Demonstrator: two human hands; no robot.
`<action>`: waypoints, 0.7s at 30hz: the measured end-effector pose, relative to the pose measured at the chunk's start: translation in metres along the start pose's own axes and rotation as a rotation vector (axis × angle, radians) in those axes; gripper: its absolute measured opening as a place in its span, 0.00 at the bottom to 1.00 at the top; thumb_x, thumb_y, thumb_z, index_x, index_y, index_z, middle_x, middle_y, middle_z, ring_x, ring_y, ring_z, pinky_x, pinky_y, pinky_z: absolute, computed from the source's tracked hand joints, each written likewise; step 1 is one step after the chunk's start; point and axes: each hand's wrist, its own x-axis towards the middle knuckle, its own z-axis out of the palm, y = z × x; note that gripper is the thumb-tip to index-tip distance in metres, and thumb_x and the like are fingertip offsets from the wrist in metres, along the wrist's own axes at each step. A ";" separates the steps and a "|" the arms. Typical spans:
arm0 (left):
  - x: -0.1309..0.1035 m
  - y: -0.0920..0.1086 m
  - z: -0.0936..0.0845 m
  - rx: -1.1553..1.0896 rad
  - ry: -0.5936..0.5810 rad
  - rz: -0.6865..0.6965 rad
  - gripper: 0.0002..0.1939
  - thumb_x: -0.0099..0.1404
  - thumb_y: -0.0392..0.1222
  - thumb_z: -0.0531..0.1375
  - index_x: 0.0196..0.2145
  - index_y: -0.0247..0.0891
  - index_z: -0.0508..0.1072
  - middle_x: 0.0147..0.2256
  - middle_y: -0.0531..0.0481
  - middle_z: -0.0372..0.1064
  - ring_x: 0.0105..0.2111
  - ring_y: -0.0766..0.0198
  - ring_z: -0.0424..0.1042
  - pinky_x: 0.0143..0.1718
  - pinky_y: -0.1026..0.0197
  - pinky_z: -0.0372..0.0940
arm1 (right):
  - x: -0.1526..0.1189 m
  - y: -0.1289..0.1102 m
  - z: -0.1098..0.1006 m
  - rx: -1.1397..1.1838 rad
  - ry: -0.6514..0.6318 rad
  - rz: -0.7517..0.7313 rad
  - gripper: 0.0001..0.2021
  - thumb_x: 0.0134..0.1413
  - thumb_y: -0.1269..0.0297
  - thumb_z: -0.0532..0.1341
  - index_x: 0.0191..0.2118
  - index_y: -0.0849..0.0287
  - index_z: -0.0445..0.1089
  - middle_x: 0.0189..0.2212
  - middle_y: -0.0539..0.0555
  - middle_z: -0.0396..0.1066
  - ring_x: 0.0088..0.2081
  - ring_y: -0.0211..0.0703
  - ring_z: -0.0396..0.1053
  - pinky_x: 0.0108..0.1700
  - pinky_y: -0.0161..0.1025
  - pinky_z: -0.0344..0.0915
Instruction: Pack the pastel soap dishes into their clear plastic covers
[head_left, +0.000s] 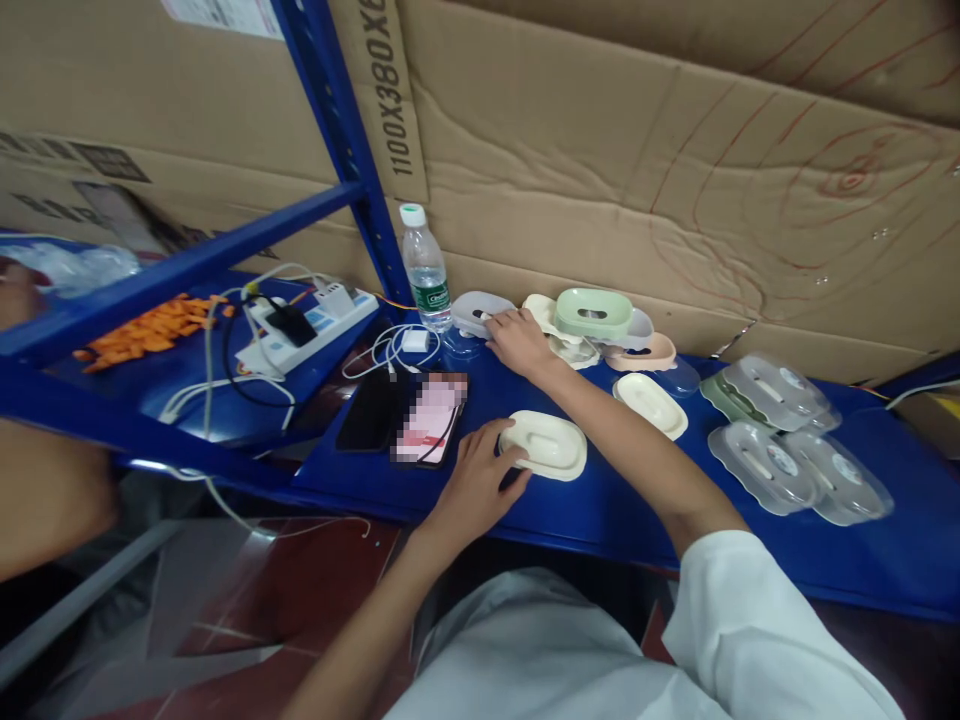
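My left hand grips the left end of a cream oval dish that lies on the blue table near its front edge. Farther back, my right hand reaches over to a grey oval piece beside the water bottle, its fingers closed at the piece's right side. Right of that hand stands a green oval dish on a pile of cream and grey pieces. A peach piece and another cream dish lie farther right.
A water bottle, a charger with a coiled cable and two phones are at the left. Several clear-lidded packs lie at the right. Beyond the blue rack post are a power strip, orange pieces and another person's arm.
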 end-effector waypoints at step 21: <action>0.001 -0.011 0.009 -0.148 -0.052 -0.176 0.46 0.72 0.44 0.66 0.78 0.53 0.44 0.73 0.36 0.56 0.71 0.43 0.61 0.67 0.37 0.62 | -0.251 0.005 -0.013 0.293 0.135 -0.191 0.17 0.74 0.66 0.56 0.63 0.57 0.70 0.56 0.61 0.78 0.60 0.53 0.74 0.61 0.55 0.71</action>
